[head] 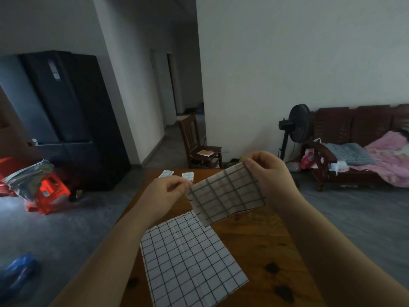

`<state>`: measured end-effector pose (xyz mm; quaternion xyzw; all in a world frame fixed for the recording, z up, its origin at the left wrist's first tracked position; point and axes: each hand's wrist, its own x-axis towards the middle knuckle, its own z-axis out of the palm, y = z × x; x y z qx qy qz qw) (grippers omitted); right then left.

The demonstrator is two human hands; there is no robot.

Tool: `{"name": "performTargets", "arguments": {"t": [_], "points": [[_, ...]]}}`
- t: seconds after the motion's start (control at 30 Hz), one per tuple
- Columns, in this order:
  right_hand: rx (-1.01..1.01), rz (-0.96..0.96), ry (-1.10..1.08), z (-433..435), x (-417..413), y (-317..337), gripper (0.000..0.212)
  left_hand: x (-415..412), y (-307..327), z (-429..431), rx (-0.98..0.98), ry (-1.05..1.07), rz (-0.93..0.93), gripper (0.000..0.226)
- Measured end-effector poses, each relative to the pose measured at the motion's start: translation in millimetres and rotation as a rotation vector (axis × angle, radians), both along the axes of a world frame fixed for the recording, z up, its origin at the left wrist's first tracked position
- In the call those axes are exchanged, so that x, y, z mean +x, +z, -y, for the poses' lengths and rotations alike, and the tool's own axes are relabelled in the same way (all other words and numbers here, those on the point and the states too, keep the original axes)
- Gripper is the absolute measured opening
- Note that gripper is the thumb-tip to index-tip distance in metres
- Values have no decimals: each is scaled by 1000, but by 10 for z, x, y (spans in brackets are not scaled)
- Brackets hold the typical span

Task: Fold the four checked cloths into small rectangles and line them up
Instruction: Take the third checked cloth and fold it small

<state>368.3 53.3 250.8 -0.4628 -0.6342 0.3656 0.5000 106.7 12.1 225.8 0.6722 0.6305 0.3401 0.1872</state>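
I hold a white cloth with a dark check, folded to a hanging rectangle (228,196), in the air above the wooden table (261,240). My left hand (164,193) pinches its left top corner. My right hand (269,171) grips its right top corner, higher up. Below it an unfolded checked cloth (190,260) lies flat on the table near me. Two small folded checked cloths (166,173) (188,175) lie side by side at the table's far edge.
A wooden chair (199,147) stands beyond the table's far edge. A dark fridge (66,114) and red stools (48,191) are at the left. At the right are a standing fan (296,125) and a sofa with bedding (365,147).
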Motion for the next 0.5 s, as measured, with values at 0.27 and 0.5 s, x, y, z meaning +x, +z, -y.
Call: {"name": "performTargets", "arguments": {"t": [0.27, 0.5], "points": [[99, 169, 128, 132, -246, -8, 7, 448, 363, -60, 30, -214, -47, 23], [97, 146, 100, 155, -188, 24, 7, 522, 247, -56, 34, -183, 36, 16]]}}
